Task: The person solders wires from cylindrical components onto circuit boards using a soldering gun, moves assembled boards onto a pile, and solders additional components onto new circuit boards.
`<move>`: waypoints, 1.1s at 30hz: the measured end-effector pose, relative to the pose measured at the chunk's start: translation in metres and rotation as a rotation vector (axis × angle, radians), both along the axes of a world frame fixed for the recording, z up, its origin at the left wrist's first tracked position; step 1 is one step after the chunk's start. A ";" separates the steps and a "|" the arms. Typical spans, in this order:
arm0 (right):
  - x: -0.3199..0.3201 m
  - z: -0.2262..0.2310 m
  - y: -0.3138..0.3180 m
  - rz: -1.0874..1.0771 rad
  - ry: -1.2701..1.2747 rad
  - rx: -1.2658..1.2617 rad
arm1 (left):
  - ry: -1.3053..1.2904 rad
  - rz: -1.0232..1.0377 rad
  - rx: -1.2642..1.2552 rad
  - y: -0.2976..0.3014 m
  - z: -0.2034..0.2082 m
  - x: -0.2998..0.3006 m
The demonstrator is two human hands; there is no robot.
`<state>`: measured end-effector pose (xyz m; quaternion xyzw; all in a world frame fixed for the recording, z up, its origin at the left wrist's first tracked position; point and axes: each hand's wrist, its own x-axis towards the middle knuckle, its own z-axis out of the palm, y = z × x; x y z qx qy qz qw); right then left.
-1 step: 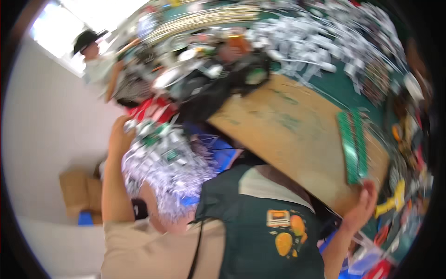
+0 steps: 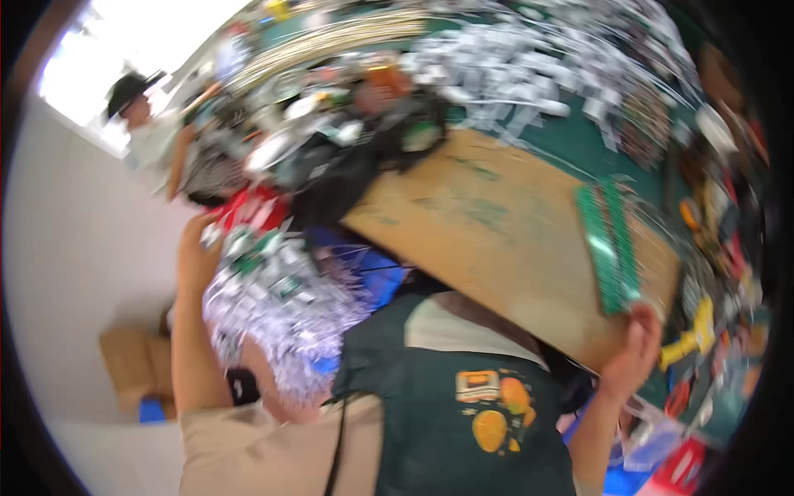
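My left hand [image 2: 198, 245] is at the upper left edge of a heap of white tags and strips [image 2: 285, 310]; blur hides what its fingers do. On the right, my right hand [image 2: 633, 351] lies by the near right edge of a tan board [image 2: 496, 240], its fingers stretched out. Its fingertips reach the near end of some long green strips [image 2: 608, 248] lying on the board; whether they touch is too blurred to tell.
Beyond the board, white tags [image 2: 513, 74] cover a green table [image 2: 562, 153]. Black bags [image 2: 343, 169] and a bundle of thin rods [image 2: 331, 45] sit far left. Tools and a yellow object [image 2: 693, 335] crowd the right. Another person [image 2: 153, 132] is at far left.
The whole view has shifted, so everything sits somewhat farther left in the picture. Both hands keep nearly the same places beside the tag heap and the board.
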<state>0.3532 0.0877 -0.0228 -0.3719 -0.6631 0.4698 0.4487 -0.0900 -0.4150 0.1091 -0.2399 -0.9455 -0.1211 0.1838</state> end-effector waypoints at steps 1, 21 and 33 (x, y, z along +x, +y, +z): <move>-0.005 -0.001 -0.005 -0.007 0.048 -0.020 | 0.005 -0.060 0.009 0.031 0.012 0.007; -0.015 0.016 -0.011 -0.026 -0.043 -0.054 | -0.172 -1.481 -0.133 0.498 -0.072 0.175; -0.021 0.021 -0.011 0.012 -0.185 -0.007 | -0.187 -1.491 -0.245 0.493 -0.086 0.151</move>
